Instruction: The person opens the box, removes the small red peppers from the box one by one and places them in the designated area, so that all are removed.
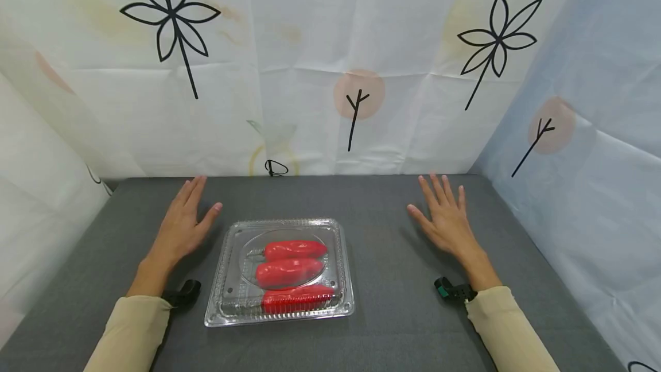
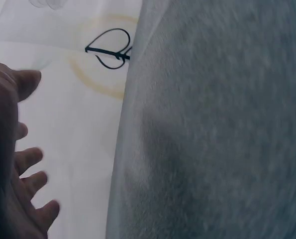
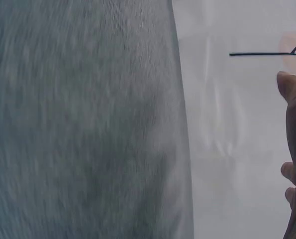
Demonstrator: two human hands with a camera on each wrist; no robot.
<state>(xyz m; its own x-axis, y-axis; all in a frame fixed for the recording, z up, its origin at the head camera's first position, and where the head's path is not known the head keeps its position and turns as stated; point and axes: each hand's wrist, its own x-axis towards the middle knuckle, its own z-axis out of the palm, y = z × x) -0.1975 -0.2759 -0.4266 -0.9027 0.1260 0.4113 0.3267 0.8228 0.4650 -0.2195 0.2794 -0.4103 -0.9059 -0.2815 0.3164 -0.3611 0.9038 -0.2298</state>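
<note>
Over grey cloth (image 1: 392,314), the left hand (image 1: 178,231) and right hand (image 1: 448,225) are grasping nothing, fingers extended. Between them, nearer the left, a plastic clamshell (image 1: 230,291) is resting; a hard squeeze could be buckling it, spilling three red peppers (image 1: 289,272). Transparent and rib-edged, it is showing them glossy, side by side.
</note>
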